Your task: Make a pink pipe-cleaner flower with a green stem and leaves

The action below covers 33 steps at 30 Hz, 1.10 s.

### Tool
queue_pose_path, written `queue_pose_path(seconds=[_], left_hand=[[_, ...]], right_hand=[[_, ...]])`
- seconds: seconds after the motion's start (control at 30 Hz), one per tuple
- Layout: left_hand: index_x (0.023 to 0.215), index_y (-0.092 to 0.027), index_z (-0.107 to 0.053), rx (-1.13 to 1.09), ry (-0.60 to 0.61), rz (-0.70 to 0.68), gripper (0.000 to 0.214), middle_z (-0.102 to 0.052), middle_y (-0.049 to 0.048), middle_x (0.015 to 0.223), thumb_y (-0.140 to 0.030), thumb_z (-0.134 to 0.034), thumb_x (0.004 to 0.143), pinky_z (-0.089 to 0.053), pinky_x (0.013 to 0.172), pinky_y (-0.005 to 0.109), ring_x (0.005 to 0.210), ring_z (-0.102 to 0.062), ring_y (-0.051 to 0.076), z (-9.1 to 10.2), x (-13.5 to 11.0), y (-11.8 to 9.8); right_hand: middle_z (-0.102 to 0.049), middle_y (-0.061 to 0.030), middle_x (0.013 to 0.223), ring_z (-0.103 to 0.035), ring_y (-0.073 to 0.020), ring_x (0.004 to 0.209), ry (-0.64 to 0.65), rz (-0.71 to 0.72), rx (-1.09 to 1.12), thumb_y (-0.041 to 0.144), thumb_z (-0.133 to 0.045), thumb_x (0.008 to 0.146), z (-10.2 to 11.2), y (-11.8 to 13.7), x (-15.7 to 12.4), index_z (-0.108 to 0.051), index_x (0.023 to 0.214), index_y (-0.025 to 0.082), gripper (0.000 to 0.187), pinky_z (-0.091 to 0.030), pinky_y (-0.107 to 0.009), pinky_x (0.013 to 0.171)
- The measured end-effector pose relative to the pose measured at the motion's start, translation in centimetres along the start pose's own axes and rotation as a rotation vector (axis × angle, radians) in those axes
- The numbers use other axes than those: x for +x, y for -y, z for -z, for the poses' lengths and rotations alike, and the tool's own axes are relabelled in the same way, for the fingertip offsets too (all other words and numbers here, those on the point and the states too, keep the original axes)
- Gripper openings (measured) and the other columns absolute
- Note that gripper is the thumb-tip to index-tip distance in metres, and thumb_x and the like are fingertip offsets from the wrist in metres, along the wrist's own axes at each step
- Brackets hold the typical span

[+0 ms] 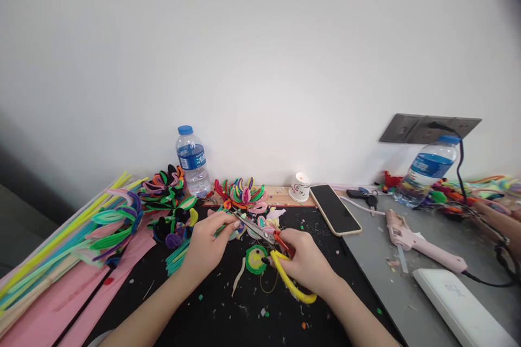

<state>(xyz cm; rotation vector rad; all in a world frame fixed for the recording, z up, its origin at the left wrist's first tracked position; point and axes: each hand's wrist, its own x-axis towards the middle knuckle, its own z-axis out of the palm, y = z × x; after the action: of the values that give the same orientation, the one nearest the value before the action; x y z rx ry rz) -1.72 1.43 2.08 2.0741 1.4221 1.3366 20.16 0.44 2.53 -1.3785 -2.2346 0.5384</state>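
My right hand [306,267] is closed around the yellow and red handles of a pair of scissors [268,241], whose metal blades point up and left. My left hand [207,243] pinches a green pipe cleaner piece [222,227] right at the blade tips. Both hands rest over a black mat [228,309] littered with small cuttings. A yellow-green coiled ring [255,259] lies on the mat between my hands, just under the scissors.
Long pipe cleaners [61,244] lie at left on pink paper. Folded colourful pieces [242,193], a water bottle [192,161] and a small cup [300,186] stand by the wall. A phone [334,209], keys, a pink glue gun [419,243], a second bottle [427,171] and another person's arm [499,219] are at right.
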Motion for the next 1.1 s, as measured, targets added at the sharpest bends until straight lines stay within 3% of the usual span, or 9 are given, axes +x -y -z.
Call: queue_pose_path(seconds=[0.1,0.2,0.43,0.63,0.77,0.9,1.1], left_hand=[[0.069,-0.016,-0.061,-0.249,0.134,0.229,0.019,-0.062,0.0015,0.066,-0.029,-0.053,0.081,-0.042,0.061,0.024,0.064,-0.055,0.014,0.0,0.2,0.0],[0.069,-0.014,-0.062,-0.507,0.228,0.364,0.02,-0.062,0.0019,0.068,-0.032,-0.057,0.079,-0.041,0.064,0.023,0.067,-0.056,0.014,-0.2,0.3,0.5],[0.077,-0.016,-0.063,-1.06,0.364,0.554,0.014,-0.062,-0.0003,0.063,-0.027,-0.069,0.071,-0.038,0.062,0.023,0.06,-0.054,0.011,-0.5,-0.3,1.3],[0.076,-0.016,-0.064,-1.354,0.444,0.579,0.017,-0.055,-0.0019,0.053,-0.026,-0.073,0.067,-0.035,0.054,0.02,0.053,-0.05,0.009,-0.5,-1.0,0.9],[0.074,-0.017,-0.062,-1.365,0.364,0.664,0.013,-0.054,-0.0023,0.055,-0.025,-0.071,0.069,-0.037,0.055,0.02,0.056,-0.05,0.009,-1.1,-1.0,0.9],[0.075,-0.016,-0.062,-1.187,0.236,0.685,0.011,-0.057,-0.0006,0.068,-0.026,-0.067,0.074,-0.041,0.063,0.021,0.065,-0.052,0.009,-1.6,-0.7,0.9],[0.076,-0.016,-0.063,-1.084,0.226,0.673,0.013,-0.059,0.0004,0.072,-0.028,-0.067,0.073,-0.043,0.067,0.024,0.071,-0.053,0.012,-1.8,-0.8,1.0]], right_hand=[[-0.039,0.0048,0.059,-0.032,-0.0087,0.054,0.017,0.015,-0.02,0.023,-0.06,0.068,0.1,-0.5,0.0,-0.031,0.058,0.018,0.031,-0.02,-0.022,0.051],[-0.037,0.0051,0.06,-0.031,-0.0087,0.055,0.03,0.037,-0.031,0.023,-0.06,0.067,0.2,-1.1,0.0,-0.029,0.059,0.018,0.032,-0.02,-0.021,0.051],[-0.034,0.006,0.061,-0.029,-0.0084,0.055,0.044,0.102,-0.011,0.02,-0.063,0.064,0.5,-1.5,-0.1,-0.028,0.06,0.019,0.035,-0.02,-0.021,0.051],[-0.032,0.0065,0.061,-0.028,-0.0084,0.056,0.06,0.148,0.052,0.02,-0.066,0.06,0.7,-0.9,-0.2,-0.026,0.059,0.019,0.04,-0.02,-0.021,0.051],[-0.036,0.0062,0.062,-0.031,-0.0089,0.056,0.053,0.09,0.025,0.019,-0.063,0.063,0.6,-0.8,0.0,-0.03,0.061,0.019,0.033,-0.021,-0.021,0.051],[-0.048,0.0031,0.073,-0.041,-0.0109,0.061,0.047,-0.018,-0.057,0.026,-0.063,0.066,0.3,-1.0,0.0,-0.04,0.071,0.02,0.024,-0.026,-0.021,0.053],[-0.053,0.0002,0.084,-0.049,-0.014,0.065,0.117,-0.077,-0.105,0.04,-0.062,0.068,0.5,-0.5,-0.4,-0.043,0.082,0.021,0.03,-0.033,-0.023,0.055]])
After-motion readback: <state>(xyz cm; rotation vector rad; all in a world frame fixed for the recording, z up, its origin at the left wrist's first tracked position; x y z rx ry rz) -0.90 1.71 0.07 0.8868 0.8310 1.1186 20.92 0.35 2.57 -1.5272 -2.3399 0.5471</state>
